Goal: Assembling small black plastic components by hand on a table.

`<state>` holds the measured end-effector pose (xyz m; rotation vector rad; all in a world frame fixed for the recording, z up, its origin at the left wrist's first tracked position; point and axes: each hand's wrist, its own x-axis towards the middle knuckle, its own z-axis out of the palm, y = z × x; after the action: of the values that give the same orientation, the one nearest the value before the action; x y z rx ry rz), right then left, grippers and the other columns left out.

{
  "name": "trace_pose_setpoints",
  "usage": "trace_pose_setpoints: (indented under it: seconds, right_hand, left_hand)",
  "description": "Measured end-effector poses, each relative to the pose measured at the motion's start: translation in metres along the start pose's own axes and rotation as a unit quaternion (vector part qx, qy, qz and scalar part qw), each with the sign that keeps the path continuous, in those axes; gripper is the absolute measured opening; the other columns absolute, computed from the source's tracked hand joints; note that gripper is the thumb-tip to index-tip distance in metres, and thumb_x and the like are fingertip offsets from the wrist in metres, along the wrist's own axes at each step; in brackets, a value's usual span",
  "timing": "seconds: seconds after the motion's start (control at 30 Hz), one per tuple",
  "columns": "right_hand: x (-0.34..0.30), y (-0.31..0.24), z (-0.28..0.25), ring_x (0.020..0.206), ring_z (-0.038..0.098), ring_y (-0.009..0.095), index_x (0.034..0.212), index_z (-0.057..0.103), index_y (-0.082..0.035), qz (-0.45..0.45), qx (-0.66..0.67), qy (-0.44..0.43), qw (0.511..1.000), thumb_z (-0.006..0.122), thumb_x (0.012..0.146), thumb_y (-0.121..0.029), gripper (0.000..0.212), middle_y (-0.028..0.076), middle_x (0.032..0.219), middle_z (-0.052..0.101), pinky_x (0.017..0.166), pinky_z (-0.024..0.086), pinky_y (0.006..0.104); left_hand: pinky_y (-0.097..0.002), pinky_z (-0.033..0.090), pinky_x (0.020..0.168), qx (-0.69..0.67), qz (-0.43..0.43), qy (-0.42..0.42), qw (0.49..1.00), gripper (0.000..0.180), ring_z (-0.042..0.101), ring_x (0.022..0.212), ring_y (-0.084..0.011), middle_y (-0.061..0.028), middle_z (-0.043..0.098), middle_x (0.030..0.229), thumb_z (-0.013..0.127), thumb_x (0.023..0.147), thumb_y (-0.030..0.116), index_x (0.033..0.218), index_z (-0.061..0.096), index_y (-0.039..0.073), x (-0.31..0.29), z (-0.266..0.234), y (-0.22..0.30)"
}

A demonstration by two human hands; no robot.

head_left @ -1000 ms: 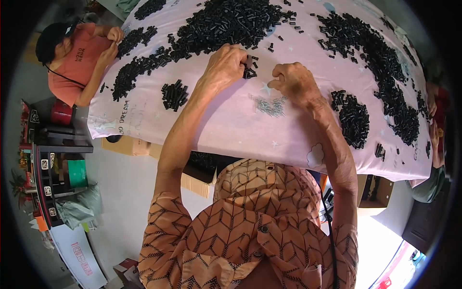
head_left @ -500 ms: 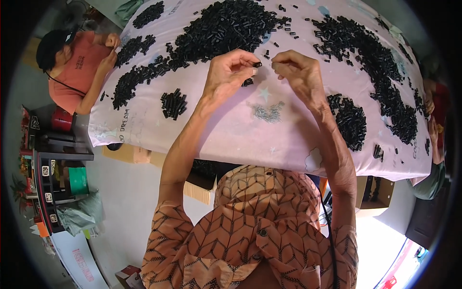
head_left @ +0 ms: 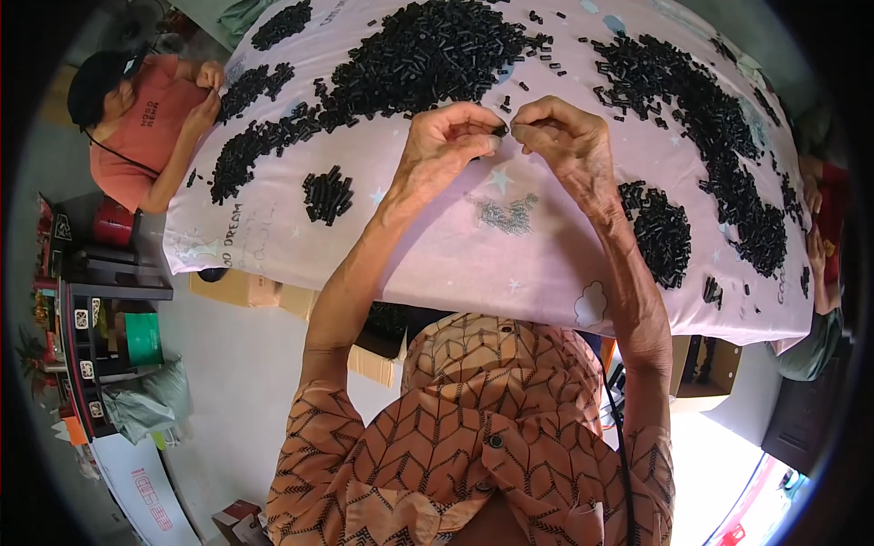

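Note:
My left hand (head_left: pixel 452 141) pinches a small black cylindrical piece (head_left: pixel 500 130) between thumb and index finger, above the pink cloth (head_left: pixel 428 259). Close to its right side, my right hand (head_left: pixel 564 136) has its thumb and fingers pressed together; whatever they hold, if anything, is too small to make out. The fingertips of both hands nearly meet at the piece. Beyond them lies a large heap of black cylindrical pieces (head_left: pixel 428 55). A smaller pile of black pieces (head_left: pixel 328 195) is left of my left forearm, and another black pile (head_left: pixel 657 232) is right of my right wrist.
A long band of black pieces (head_left: pixel 719 136) curves along the table's right side. At the left edge a person in an orange shirt (head_left: pixel 150 127) works with both hands; another person's arm (head_left: pixel 818 246) shows at the right edge. Cardboard boxes (head_left: pixel 235 289) stand below the table.
My right hand has moved slightly left and my left hand slightly right, so the fingertips are closer together around the black piece. The view has shifted a little.

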<state>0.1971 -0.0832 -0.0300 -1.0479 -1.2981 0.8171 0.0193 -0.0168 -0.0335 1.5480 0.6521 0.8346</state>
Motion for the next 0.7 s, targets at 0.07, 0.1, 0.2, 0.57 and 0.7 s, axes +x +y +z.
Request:
trace_pose_setpoints:
  seconds: [0.07, 0.1, 0.2, 0.57, 0.7]
  right_hand:
    - [0.0, 0.001, 0.0, 0.072, 0.058, 0.008, 0.088, 0.066, 0.003, -0.012, -0.022, -0.008, 1.0, 0.066, 0.08, 0.004, 0.008, 0.003, 0.08, 0.065, 0.065, 0.049, 0.0216]
    - [-0.001, 0.003, -0.002, 0.072, 0.059, 0.009, 0.089, 0.066, 0.003, -0.033, -0.049, -0.011, 0.998, 0.064, 0.08, 0.006, 0.01, 0.005, 0.081, 0.065, 0.065, 0.049, 0.0223]
    - [-0.002, -0.002, -0.005, 0.072, 0.06, 0.013, 0.093, 0.065, 0.005, -0.11, -0.122, -0.016, 0.986, 0.059, 0.079, 0.01, 0.016, 0.009, 0.084, 0.064, 0.066, 0.05, 0.0244]
    - [0.003, 0.01, -0.004, 0.065, 0.057, 0.014, 0.095, 0.066, 0.002, -0.054, -0.189, 0.034, 0.98, 0.063, 0.079, 0.003, 0.016, 0.01, 0.082, 0.064, 0.058, 0.047, 0.0263]
    - [0.002, 0.036, -0.01, 0.063, 0.055, 0.011, 0.092, 0.066, 0.003, -0.027, -0.172, 0.004, 0.985, 0.065, 0.079, -0.001, 0.013, 0.008, 0.074, 0.064, 0.056, 0.044, 0.0243]
  left_hand:
    - [-0.0212, 0.05, 0.073, 0.004, 0.006, -0.007, 1.0, 0.022, 0.062, 0.077, -0.0092, -0.0045, 0.066, 0.086, 0.067, 0.08, -0.003, 0.101, 0.065, -0.002, 0.0, 0.002, 0.0]
    - [-0.0212, 0.05, 0.073, 0.002, 0.007, -0.008, 1.0, 0.022, 0.062, 0.077, -0.0092, -0.0045, 0.066, 0.086, 0.067, 0.08, -0.003, 0.101, 0.065, -0.002, 0.0, 0.002, 0.0]
    - [-0.022, 0.051, 0.073, -0.014, 0.011, -0.017, 1.0, 0.021, 0.062, 0.077, -0.01, -0.0052, 0.066, 0.086, 0.066, 0.08, -0.002, 0.101, 0.065, -0.002, 0.003, 0.006, -0.002]
    - [-0.0281, 0.05, 0.077, -0.181, 0.04, 0.057, 0.981, 0.025, 0.059, 0.083, -0.0144, -0.0067, 0.063, 0.091, 0.055, 0.091, 0.005, 0.115, 0.061, 0.001, 0.009, -0.032, -0.01]
    - [-0.0281, 0.05, 0.08, -0.241, 0.033, 0.073, 0.967, 0.024, 0.06, 0.086, -0.0153, -0.0087, 0.064, 0.094, 0.058, 0.09, 0.004, 0.113, 0.062, 0.001, 0.013, -0.04, -0.012]
